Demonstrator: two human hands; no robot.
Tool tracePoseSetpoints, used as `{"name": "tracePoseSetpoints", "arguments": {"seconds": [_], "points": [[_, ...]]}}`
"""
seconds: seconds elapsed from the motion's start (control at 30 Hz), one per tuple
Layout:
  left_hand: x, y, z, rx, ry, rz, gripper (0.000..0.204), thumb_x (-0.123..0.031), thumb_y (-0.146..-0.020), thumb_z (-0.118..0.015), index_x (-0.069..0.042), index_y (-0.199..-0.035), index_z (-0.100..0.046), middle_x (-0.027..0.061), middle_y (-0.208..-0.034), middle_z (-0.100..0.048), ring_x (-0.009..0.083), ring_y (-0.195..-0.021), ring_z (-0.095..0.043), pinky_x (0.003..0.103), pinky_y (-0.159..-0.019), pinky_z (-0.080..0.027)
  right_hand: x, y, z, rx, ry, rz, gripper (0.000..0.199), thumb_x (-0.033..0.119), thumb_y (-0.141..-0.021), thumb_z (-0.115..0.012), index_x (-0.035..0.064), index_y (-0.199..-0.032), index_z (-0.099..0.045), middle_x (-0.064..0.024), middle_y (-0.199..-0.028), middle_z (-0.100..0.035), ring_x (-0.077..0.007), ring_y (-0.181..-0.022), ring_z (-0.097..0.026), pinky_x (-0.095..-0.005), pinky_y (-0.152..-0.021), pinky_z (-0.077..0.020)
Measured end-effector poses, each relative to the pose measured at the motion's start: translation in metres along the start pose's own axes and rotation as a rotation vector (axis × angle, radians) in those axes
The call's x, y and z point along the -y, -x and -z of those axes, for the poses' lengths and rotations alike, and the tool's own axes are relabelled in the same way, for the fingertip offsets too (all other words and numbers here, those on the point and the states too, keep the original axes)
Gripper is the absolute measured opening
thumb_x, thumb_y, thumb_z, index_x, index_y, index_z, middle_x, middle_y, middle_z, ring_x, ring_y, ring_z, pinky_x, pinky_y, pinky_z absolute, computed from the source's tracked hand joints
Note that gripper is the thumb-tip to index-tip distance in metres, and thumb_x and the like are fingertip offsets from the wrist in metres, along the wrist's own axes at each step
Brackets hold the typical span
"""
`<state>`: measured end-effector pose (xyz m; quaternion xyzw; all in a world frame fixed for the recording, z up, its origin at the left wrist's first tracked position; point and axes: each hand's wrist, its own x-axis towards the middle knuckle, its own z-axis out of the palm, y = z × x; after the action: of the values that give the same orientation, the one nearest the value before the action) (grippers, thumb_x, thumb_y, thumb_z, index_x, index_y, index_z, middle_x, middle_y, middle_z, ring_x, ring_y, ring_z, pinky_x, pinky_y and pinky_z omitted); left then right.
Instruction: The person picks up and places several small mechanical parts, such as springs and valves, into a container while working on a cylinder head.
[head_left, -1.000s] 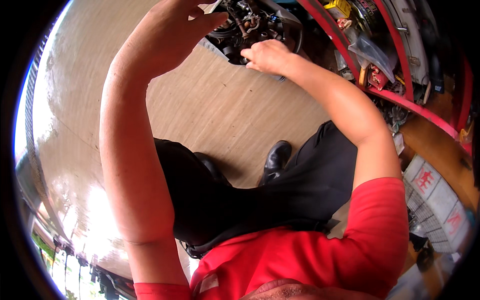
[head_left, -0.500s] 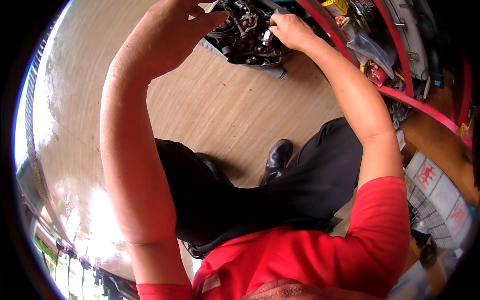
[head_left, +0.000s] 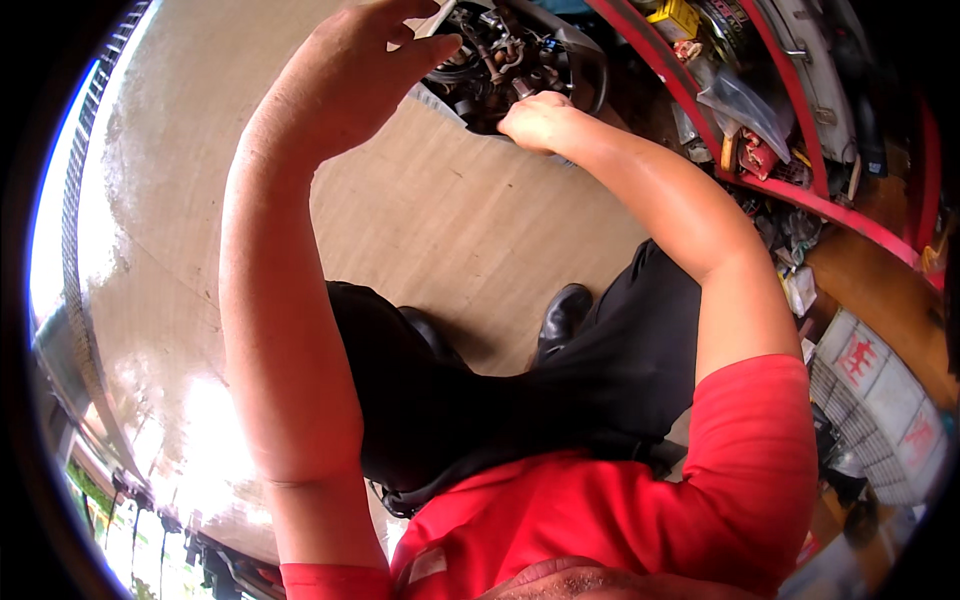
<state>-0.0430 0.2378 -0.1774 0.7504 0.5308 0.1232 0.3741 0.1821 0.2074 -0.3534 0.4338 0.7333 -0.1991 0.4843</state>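
A grey container (head_left: pixel 442 106) full of dark, greasy metal parts (head_left: pixel 500 55) stands on the floor at the top of the view. At its left rim is my left hand (head_left: pixel 365 75), thumb stretched out over the parts and apart from the fingers. The top edge crops part of those fingers, and nothing shows held between them. My right hand (head_left: pixel 540 122) is at the container's near rim, palm down and fingers curled. The hand itself hides its fingertips, so I cannot make out what they hold. Bolts, fittings and rusty rods seem mixed in the pile.
A red metal frame (head_left: pixel 655 70) rises at the right, with a yellow box (head_left: pixel 673 18), clear plastic bags (head_left: pixel 745 105) and clutter around it. White panels with red markings (head_left: pixel 850 345) lie farther right. My black shoes (head_left: pixel 565 312) are on the wood-patterned floor (head_left: pixel 470 215).
My right hand has come from the right side of the pile toward me and left, to the near rim. My left hand stays at the left rim, almost unchanged; the view has shifted slightly.
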Motion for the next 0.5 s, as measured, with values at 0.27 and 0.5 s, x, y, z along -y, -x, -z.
{"name": "tracePoseSetpoints", "arguments": {"seconds": [0.27, 0.5], "points": [[-0.007, 0.012, 0.025, 0.031, -0.023, 0.123, 0.042, -0.027, -0.092, -0.066, -0.002, -0.125, -0.061, 0.0247, -0.112, -0.067, 0.0351, -0.099, -0.068, 0.041, -0.086, -0.053, -0.021, 0.036, 0.004, -0.140, -0.156, 0.099, 0.047, 0.003, -0.089, -0.053, 0.0235, -0.130, -0.063, -0.0100, -0.127, -0.065, -0.0296, -0.116, -0.063, -0.0425, -0.092, -0.0527], [0.014, 0.006, 0.008, 0.025, -0.009, -0.006, 0.042, -0.037, -0.096, -0.063, -0.016, -0.132, -0.061, 0.0050, -0.107, -0.070, 0.0195, -0.100, -0.067, 0.034, -0.088, -0.052, -0.017, -0.008, -0.024, -0.338, -0.114, 0.132, 0.020, 0.005, -0.082, -0.059, 0.0066, -0.094, -0.075, -0.0132, -0.098, -0.074, -0.0301, -0.091, -0.072, -0.0433, -0.071, -0.0588]]}}
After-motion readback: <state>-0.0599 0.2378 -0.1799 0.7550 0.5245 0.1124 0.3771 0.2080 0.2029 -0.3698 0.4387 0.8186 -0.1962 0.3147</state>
